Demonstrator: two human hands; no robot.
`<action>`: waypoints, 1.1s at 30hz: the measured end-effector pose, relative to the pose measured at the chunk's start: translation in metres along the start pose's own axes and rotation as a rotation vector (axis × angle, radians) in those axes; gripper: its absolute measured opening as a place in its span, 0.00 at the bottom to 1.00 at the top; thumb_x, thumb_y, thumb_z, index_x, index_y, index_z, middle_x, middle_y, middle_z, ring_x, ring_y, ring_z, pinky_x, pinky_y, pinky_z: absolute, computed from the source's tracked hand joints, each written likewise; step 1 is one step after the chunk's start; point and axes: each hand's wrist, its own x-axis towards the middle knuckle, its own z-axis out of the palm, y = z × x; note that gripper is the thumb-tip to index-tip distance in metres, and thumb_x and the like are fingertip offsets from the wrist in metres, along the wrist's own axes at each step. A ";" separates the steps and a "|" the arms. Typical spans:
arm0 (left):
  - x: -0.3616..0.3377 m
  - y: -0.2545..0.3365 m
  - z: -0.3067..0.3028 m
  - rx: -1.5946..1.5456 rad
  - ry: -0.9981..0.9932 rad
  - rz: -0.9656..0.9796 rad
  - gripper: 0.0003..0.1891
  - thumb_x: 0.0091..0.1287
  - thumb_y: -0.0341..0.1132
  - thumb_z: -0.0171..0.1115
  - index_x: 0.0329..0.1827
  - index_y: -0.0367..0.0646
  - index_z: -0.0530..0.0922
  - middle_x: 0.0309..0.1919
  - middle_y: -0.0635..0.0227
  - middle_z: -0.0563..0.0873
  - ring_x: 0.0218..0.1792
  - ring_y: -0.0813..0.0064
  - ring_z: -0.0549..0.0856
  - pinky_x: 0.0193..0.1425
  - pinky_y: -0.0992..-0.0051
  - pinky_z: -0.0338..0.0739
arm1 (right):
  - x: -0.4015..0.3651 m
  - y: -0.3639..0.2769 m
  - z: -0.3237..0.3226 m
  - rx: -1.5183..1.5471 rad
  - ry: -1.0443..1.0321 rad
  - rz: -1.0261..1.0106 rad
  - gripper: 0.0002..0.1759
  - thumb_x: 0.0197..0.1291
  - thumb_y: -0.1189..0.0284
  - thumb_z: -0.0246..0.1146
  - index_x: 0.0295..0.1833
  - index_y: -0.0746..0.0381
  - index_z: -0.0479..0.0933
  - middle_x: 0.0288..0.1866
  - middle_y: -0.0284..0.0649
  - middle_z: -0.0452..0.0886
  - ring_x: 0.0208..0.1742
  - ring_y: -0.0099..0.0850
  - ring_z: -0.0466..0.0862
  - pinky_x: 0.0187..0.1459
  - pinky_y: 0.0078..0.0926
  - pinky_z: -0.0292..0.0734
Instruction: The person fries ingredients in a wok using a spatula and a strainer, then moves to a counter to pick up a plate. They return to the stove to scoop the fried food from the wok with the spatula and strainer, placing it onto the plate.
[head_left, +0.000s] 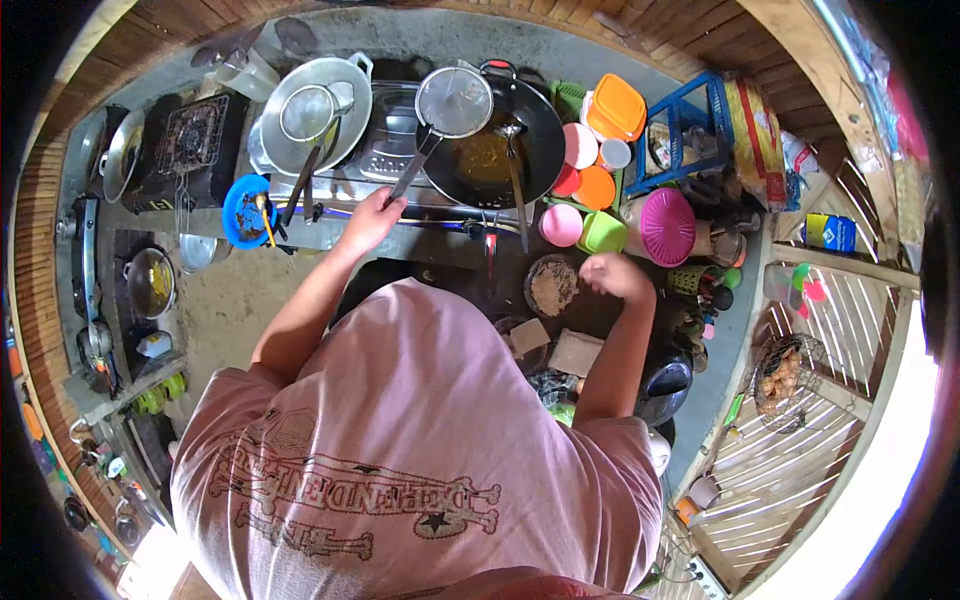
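Note:
My left hand (372,220) is closed round the handle of a mesh strainer (454,102), whose round basket hangs over the left rim of a dark wok (545,150). Yellowish-brown oil or liquid lies in the wok, and a metal ladle (515,170) rests in it with its handle over the near rim. Just right of a bowl of brown crumbly powder (553,286) is my right hand (615,277), its fingers curled inward. Whether it holds anything is too small to tell.
Left of the wok, a large metal basin (350,130) holds another strainer. A blue bowl (238,212) sits near the counter edge. Colourful lidded containers (602,232) and a blue rack (690,120) stand at the right. Packets (575,353) lie near my right forearm.

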 end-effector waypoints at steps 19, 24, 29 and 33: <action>0.001 -0.024 -0.018 0.035 0.042 0.087 0.16 0.73 0.44 0.60 0.38 0.38 0.75 0.21 0.71 0.74 0.25 0.77 0.73 0.31 0.69 0.69 | 0.219 -0.220 -0.029 -0.791 0.217 -0.076 0.07 0.53 0.79 0.62 0.36 0.65 0.84 0.37 0.56 0.86 0.42 0.50 0.88 0.42 0.43 0.81; -0.005 -0.021 -0.022 -0.008 0.010 -0.003 0.18 0.72 0.45 0.61 0.35 0.36 0.74 0.21 0.64 0.76 0.26 0.73 0.75 0.34 0.66 0.71 | 0.200 -0.237 -0.025 -0.614 0.315 -0.123 0.10 0.53 0.78 0.64 0.42 0.62 0.85 0.41 0.57 0.86 0.47 0.50 0.87 0.50 0.43 0.81; -0.007 -0.025 -0.022 -0.047 0.022 0.043 0.15 0.73 0.42 0.59 0.33 0.40 0.73 0.20 0.76 0.71 0.23 0.82 0.69 0.27 0.72 0.64 | 0.192 -0.234 -0.018 -0.847 0.322 -0.301 0.07 0.60 0.75 0.59 0.38 0.64 0.83 0.29 0.47 0.86 0.30 0.36 0.87 0.35 0.37 0.79; -0.012 -0.021 -0.025 -0.053 0.018 0.031 0.15 0.73 0.42 0.59 0.33 0.40 0.73 0.20 0.77 0.71 0.23 0.82 0.69 0.27 0.73 0.64 | 0.185 -0.244 -0.023 -0.800 0.320 -0.284 0.06 0.57 0.77 0.61 0.37 0.62 0.83 0.29 0.47 0.86 0.31 0.38 0.87 0.36 0.37 0.80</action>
